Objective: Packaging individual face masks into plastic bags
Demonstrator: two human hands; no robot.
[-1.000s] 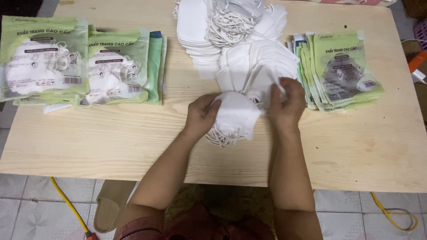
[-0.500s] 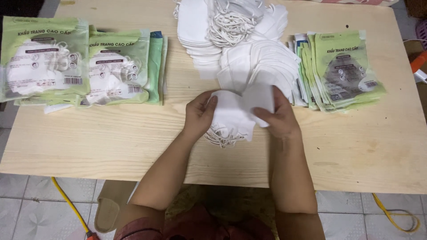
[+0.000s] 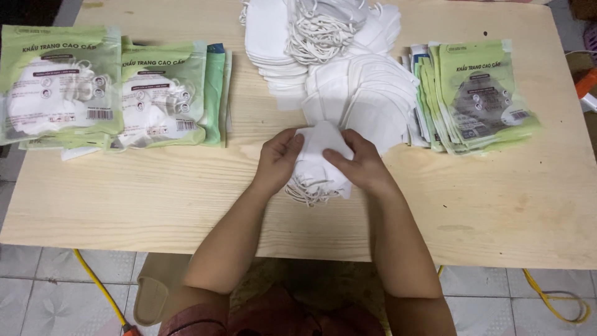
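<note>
Both hands meet over a small stack of white face masks (image 3: 317, 163), held just above the table's near-middle. Left hand (image 3: 278, 160): fingers curled round the stack's left edge, thumb on top, pressing inward. Right hand (image 3: 362, 167): thumb and fingers closed on the stack's right side, thumb lying across the top mask. The stack is squeezed between the two hands. Ear loops (image 3: 309, 194) hang out below the stack in a loose tangle, toward the person.

Just beyond the hands: a fanned heap of loose white masks (image 3: 364, 93), overlapping, its near edge almost touching the held stack. Behind that, toward the far edge, a second pile of white masks (image 3: 268, 37) stacked flat, with a knot of white ear loops (image 3: 320, 34) on top of it.

Right of the loose masks: a slanted stack of green-and-clear flat pouches (image 3: 476, 93), empty-looking, fanned so that many edges show. It touches or nearly touches the fanned heap; cannot tell which.

Far left: two piles of filled pouches, green-bordered with white masks showing through. The outer pile (image 3: 59, 87) sits at the table's left edge; the inner pile (image 3: 165, 93) is just beside it, overlapping slightly, with a teal edge showing on its right side. Both well apart from the hands.

Table (image 3: 155, 199): pale wood grain. Below its near edge, tiled floor (image 3: 37, 298), a yellow cable (image 3: 99, 286) at left and another (image 3: 553, 298) at right. Person's forearms bare; dark reddish garment (image 3: 273, 317) at the bottom of view.
</note>
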